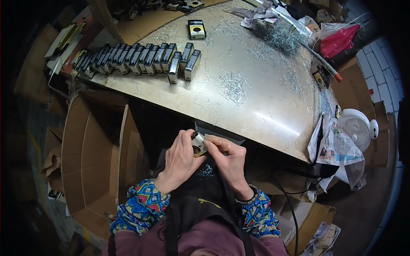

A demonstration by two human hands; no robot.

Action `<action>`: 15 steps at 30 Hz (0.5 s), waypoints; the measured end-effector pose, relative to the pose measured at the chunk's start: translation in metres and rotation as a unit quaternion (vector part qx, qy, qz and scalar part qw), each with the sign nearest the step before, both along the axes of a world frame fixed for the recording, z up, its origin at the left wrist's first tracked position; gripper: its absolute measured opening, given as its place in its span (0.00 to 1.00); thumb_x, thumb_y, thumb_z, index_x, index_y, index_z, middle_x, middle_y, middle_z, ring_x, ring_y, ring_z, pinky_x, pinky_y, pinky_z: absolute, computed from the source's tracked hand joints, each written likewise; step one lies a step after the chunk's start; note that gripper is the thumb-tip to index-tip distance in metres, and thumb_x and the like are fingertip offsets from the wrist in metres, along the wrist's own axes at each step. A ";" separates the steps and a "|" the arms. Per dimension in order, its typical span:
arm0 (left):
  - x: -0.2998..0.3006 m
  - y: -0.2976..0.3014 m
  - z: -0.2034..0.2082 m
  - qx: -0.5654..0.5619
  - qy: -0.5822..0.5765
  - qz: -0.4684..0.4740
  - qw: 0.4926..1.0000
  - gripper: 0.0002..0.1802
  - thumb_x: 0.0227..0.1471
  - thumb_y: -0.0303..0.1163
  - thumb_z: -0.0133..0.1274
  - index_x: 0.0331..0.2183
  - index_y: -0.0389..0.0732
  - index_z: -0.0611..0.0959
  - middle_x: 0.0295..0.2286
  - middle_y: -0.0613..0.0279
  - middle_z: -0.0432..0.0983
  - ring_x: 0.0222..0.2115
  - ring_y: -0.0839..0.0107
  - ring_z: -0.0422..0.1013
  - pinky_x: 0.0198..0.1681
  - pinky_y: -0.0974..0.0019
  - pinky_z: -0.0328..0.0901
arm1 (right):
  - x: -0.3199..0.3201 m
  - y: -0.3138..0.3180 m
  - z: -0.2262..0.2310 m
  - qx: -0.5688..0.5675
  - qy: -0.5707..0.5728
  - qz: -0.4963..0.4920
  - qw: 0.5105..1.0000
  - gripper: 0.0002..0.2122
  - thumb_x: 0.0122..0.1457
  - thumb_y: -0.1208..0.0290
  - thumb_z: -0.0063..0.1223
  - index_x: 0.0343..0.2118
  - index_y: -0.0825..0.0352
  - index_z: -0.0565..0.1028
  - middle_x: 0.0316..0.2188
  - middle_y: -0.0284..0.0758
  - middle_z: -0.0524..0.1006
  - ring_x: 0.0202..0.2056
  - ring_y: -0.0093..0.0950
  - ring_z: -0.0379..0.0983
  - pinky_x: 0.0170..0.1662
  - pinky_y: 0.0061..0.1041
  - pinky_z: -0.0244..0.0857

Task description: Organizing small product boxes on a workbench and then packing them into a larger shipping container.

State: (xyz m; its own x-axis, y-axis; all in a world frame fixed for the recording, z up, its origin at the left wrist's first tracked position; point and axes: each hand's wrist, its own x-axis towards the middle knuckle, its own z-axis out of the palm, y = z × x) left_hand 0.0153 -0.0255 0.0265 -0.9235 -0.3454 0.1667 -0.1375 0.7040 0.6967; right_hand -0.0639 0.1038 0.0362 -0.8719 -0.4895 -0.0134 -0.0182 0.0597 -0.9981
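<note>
Small black, white and yellow cardboard box (199, 141) above your lap, in front of shiny pale-grey desk (269, 128). Your left hand (179, 157) clasps its left side, fingers pinching it. Your right hand (228, 157) bends in at its right edge; cannot tell what those fingers pinch. Thin bent silver wires (206, 171) on your black cloth apron (188, 192). On desk: row of similar upright boxes (147, 58), loose wire pile (232, 87).

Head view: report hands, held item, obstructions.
Left hand gripping, right hand touching small rectangular black-white-yellow box. Bent silver wires on black apron below. Nothing visibly obstructing.
</note>
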 end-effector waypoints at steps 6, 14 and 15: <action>0.002 0.000 0.006 0.111 -0.100 0.037 0.988 0.36 0.46 0.37 0.65 0.51 0.32 0.66 0.41 0.45 0.73 0.44 0.49 0.73 0.41 0.56 0.70 | -0.003 0.004 0.000 0.059 0.333 0.042 0.940 0.07 0.55 0.82 0.61 0.38 0.72 0.81 0.36 0.41 0.83 0.34 0.25 0.80 0.37 0.22 0.74; 0.032 -0.035 -0.001 0.317 0.017 -0.220 0.922 0.31 0.53 0.23 0.52 0.58 0.35 0.66 0.56 0.56 0.66 0.57 0.67 0.62 0.60 0.65 0.57 | 0.022 0.012 -0.041 -0.078 -0.406 0.020 0.910 0.11 0.64 0.68 0.55 0.39 0.73 0.79 0.32 0.34 0.81 0.31 0.22 0.79 0.32 0.19 0.75; 0.039 -0.030 -0.005 0.391 -0.052 -0.131 0.910 0.27 0.55 0.23 0.50 0.56 0.35 0.68 0.52 0.58 0.68 0.53 0.71 0.65 0.57 0.67 0.59 | 0.032 0.007 -0.032 -0.052 -0.438 0.025 0.897 0.13 0.65 0.67 0.53 0.39 0.74 0.79 0.32 0.34 0.81 0.31 0.22 0.79 0.32 0.21 0.76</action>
State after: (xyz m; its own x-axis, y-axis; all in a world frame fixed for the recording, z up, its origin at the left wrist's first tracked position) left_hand 0.0545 -0.0554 0.0216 -0.9879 -0.0866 -0.1287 -0.1306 0.0168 0.9913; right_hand -0.0322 0.1110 0.0040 -0.5254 -0.5654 -0.6358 0.7765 -0.0131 -0.6300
